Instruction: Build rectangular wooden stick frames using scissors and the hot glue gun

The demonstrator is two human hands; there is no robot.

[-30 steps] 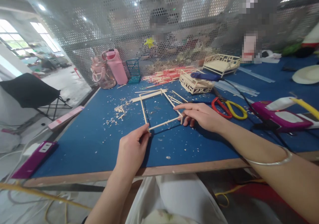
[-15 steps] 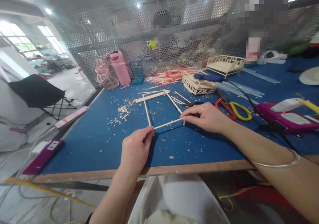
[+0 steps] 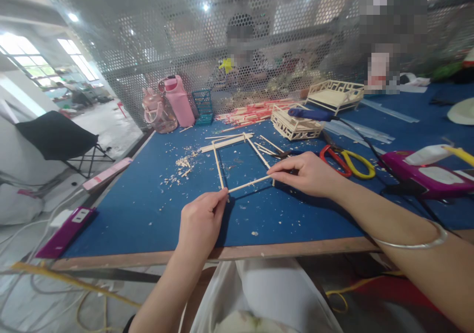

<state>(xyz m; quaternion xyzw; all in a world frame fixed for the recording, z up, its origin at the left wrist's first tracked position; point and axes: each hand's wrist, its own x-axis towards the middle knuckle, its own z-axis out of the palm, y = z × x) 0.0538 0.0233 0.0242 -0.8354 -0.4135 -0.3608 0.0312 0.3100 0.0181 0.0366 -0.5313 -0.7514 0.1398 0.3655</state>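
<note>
A square frame of thin wooden sticks (image 3: 242, 160) lies on the blue table (image 3: 140, 209). My left hand (image 3: 202, 222) pinches the frame's near left corner. My right hand (image 3: 307, 175) pinches the near right corner, fingers closed on the end of the near stick (image 3: 249, 184). That near stick spans between both hands. A few loose sticks (image 3: 266, 148) lie just past the frame's right side.
Red and yellow scissors (image 3: 348, 163) and a purple glue gun (image 3: 425, 175) lie to the right. Small stick-built trays (image 3: 296, 123) and a pile of red-tipped sticks (image 3: 252, 112) sit at the back, with pink bottles (image 3: 174, 101). Wood chips (image 3: 181, 167) litter the left. A perforated screen (image 3: 148, 52) stands behind.
My right hand has gone from fingers resting flat by the corner to a pinch on it. The view has shifted slightly; the frame and left hand stay put.
</note>
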